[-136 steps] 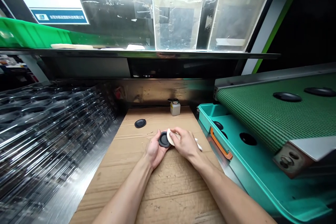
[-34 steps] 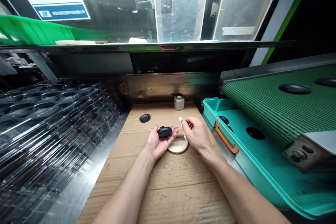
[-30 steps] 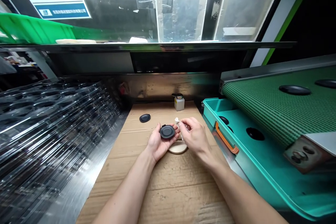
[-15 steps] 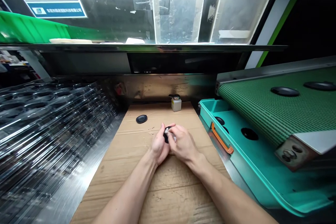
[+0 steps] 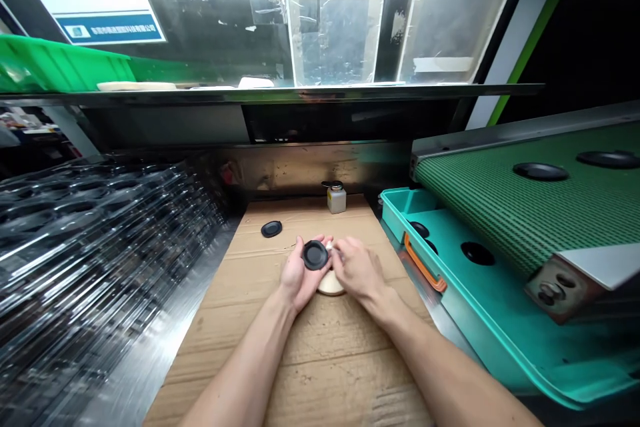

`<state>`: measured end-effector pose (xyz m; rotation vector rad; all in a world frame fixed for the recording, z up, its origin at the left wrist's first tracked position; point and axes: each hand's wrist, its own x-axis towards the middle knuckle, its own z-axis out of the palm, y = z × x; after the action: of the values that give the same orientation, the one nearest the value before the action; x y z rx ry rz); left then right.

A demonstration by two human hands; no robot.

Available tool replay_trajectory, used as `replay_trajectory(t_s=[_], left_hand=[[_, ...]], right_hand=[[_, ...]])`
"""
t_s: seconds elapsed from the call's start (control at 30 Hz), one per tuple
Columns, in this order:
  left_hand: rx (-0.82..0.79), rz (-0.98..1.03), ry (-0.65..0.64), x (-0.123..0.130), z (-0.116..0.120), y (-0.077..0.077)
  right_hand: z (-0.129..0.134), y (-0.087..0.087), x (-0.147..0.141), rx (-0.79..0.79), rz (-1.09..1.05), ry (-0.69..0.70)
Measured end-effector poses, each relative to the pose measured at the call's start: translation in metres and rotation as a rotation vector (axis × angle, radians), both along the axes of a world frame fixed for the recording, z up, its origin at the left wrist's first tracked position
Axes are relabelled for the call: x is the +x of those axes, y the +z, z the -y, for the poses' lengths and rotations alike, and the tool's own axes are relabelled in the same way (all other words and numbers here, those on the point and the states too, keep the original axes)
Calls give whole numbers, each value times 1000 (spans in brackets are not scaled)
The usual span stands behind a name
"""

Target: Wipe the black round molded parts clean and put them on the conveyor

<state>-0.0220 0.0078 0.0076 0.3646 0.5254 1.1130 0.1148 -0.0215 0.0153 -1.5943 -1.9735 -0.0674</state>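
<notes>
A round black disc-shaped part with a raised rim [image 5: 315, 255] rests in my left hand [image 5: 295, 280], held at its edge by the thumb and fingers. Just right of it, my right hand [image 5: 357, 270] is closed, pinching a small piece of white cloth or tissue [image 5: 329, 247]. Below both hands a pale round disc [image 5: 332, 285] lies on the cardboard sheet [image 5: 320, 360], partly covered by my fingers. Another black disc [image 5: 271, 229] lies farther back to the left. A small whitish bottle with a dark cap [image 5: 337, 198] stands at the cardboard's far edge.
At right, a teal bin [image 5: 450, 293] with an orange handle [image 5: 424, 263] holds several black discs, partly under a green conveyor belt [image 5: 500, 180] carrying two more. Stacked clear plastic trays [image 5: 100, 247] fill the left. A metal shelf [image 5: 320, 93] with a green crate [image 5: 60, 63] crosses above.
The black disc has turned to show its broad face in my left palm. My right hand has moved slightly right, off the disc, and the pale disc beneath has come into view.
</notes>
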Motion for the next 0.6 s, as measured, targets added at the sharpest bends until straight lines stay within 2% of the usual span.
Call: replay_trajectory(t_s=[0.07,0.13,0.23,0.33,0.43,0.53,0.6], left_hand=[[-81,71,50,-10,-6,2],[-159,131,102,-20,-11,4],[-196,190,147,-31,-14,5],[-146,138,121,-33,-12,6],[68,-140,173,-27,-6,8],[450,-557,404,-16,6,10],[674,-783,508,-10,14,11]], right_hand=[[-6,-2,15,-21,9,-176],[-12,-4,28,-57,23,-292],[-19,-9,38,-148,99,-356],[-21,-12,38,-246,164,-373],[-21,-13,36,-276,166,-385],[-22,-13,38,-258,172,-397],[-22,-13,42,-249,206,-422]])
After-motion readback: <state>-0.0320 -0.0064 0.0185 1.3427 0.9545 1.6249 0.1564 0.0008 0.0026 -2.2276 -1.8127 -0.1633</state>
